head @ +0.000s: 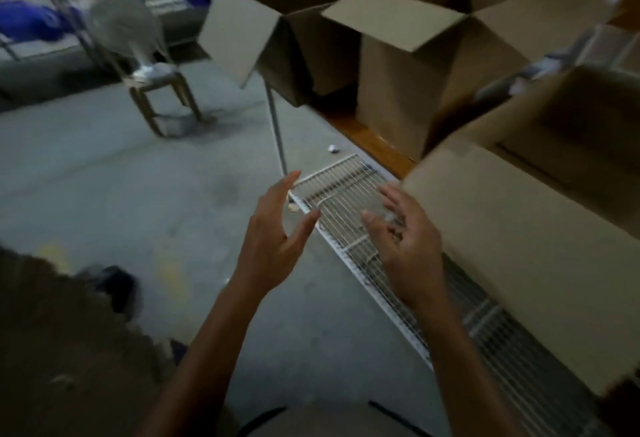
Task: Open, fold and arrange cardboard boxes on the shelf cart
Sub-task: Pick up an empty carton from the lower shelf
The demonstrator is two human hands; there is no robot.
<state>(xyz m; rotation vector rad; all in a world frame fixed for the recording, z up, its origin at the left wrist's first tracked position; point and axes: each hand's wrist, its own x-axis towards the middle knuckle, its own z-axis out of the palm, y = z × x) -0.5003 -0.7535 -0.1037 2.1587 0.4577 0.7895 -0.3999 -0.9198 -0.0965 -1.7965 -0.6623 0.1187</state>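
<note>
- On the shelf cart, running from 12 o'clock round to 4 o'clock, three plain brown cardboard boxes are standing upright in a row, each with its top flaps opened outward.
- The far box [311,55], at 12 o'clock, is letting one flat rectangular flap hang past the cart's edge toward 11 o'clock.
- The middle box [391,97], at 1 o'clock, is sitting just beside it on a smooth orange-brown wooden board [374,143]. Its matte walls are showing crisp folded edges.
- The nearest box [512,246], at 3 o'clock, is filling the right side and appears to be sitting on a white wire shelf [343,183] made of thin parallel rods. A dark seam line is showing inside it.
- One thin grey metal post [277,131] is rising by the wire shelf's far corner.
- The left hand [273,235] and right hand [412,246] are hovering near the centre, over the wire shelf's corner. Both are bare and empty, fingers spread and gently curved, palms facing each other with a clear gap between.
- The right fingertips are lying just beside the nearest box's corner; whether they are touching it cannot be told.
- At 10 o'clock, one wooden stool [162,100] is carrying one round wire-caged fan [121,20], both blurred, on rough grey concrete floor [138,176].
</note>
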